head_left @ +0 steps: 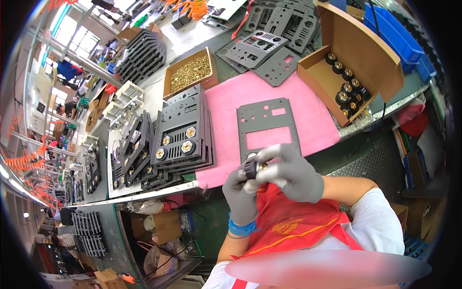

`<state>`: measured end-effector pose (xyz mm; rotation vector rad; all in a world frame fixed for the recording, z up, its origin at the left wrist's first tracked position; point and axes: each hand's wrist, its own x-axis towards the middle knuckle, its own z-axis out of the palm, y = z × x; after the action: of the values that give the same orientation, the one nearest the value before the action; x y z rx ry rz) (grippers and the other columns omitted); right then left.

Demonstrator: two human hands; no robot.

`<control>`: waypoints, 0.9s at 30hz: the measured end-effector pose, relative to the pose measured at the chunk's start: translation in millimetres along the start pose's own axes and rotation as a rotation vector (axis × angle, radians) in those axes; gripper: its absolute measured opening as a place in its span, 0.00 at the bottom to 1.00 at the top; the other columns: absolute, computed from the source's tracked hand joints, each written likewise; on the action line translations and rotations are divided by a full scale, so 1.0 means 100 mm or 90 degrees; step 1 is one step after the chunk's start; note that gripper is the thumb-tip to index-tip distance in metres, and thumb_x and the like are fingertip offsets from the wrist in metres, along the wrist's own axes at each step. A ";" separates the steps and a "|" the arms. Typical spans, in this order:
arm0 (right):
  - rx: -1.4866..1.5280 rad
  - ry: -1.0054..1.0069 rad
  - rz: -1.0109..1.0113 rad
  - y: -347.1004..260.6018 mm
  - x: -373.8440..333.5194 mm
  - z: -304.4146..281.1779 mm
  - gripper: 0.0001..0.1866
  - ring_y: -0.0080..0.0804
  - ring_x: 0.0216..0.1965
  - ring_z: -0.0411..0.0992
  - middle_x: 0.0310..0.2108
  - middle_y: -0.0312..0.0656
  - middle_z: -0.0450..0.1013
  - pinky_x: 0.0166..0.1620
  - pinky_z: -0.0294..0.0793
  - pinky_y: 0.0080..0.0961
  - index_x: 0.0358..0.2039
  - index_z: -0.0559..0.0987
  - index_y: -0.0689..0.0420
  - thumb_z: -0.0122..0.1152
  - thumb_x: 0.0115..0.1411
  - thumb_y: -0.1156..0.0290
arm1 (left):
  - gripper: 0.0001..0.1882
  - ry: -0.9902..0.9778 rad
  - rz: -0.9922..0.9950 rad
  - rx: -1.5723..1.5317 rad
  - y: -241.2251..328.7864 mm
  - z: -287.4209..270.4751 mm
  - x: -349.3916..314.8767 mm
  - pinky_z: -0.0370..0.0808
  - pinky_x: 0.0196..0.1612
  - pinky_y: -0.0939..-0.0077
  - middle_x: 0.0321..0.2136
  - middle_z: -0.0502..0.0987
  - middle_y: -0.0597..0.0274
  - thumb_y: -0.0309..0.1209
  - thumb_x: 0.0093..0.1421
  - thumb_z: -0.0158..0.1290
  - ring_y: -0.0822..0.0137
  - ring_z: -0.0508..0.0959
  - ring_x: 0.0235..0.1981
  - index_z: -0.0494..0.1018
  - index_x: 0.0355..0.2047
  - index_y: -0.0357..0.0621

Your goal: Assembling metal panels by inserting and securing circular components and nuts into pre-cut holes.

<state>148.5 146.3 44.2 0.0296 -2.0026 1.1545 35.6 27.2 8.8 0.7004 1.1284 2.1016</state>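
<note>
My left hand (pixel 240 196), in a grey glove with a blue band at the wrist, is closed round a black round connector (pixel 250 168) with a brass-coloured end. From the right, my right hand (pixel 294 177), gloved in grey too, pinches at the brass end; the fingers are slightly blurred. Just beyond both hands, a dark grey metal panel (pixel 262 122) with round holes and a large rectangular cutout lies flat on a pink mat (pixel 313 113). The hands cover part of its near edge.
An open cardboard box (pixel 312 77) at the right holds several black connectors with brass nuts (pixel 342 96). Stacked panels with fitted connectors (pixel 180 127) stand left of the mat. Behind them sits a box of small brass parts (pixel 191 72). Bare panels (pixel 257 48) lie at the back.
</note>
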 end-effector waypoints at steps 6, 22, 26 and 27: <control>0.159 -0.226 -0.147 0.04 0.21 -0.12 0.10 0.45 0.48 0.71 0.43 0.41 0.75 0.56 0.64 0.41 0.36 0.79 0.55 0.60 0.53 0.81 | 0.19 -0.071 -0.220 -0.273 0.02 0.01 -0.14 0.72 0.52 0.75 0.48 0.72 0.58 0.27 0.61 0.51 0.68 0.73 0.49 0.67 0.52 0.36; -0.090 -0.175 -0.083 0.22 0.13 -0.15 0.12 0.36 0.41 0.71 0.42 0.34 0.74 0.48 0.65 0.32 0.33 0.77 0.50 0.69 0.49 0.66 | 0.25 -0.209 -0.390 -0.504 -0.12 -0.26 -0.06 0.70 0.53 0.69 0.46 0.72 0.56 0.42 0.65 0.48 0.65 0.73 0.48 0.66 0.53 0.33; -0.007 -0.204 -0.059 0.35 0.08 -0.14 0.09 0.40 0.44 0.72 0.44 0.39 0.73 0.49 0.68 0.36 0.33 0.78 0.52 0.68 0.51 0.70 | 0.25 -0.168 -0.398 -0.541 -0.15 -0.23 -0.10 0.72 0.51 0.68 0.46 0.73 0.54 0.42 0.65 0.47 0.63 0.75 0.45 0.66 0.53 0.32; -0.009 -0.203 -0.057 0.32 0.09 -0.15 0.09 0.40 0.44 0.72 0.44 0.39 0.73 0.49 0.68 0.36 0.33 0.78 0.52 0.68 0.51 0.70 | 0.25 -0.138 -0.353 -0.440 -0.09 -0.13 -0.08 0.72 0.50 0.68 0.45 0.73 0.54 0.43 0.65 0.48 0.63 0.75 0.44 0.67 0.51 0.32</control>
<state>139.9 178.7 31.2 0.3105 -2.2605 1.1334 34.6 18.1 -6.3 0.2299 0.3575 1.7077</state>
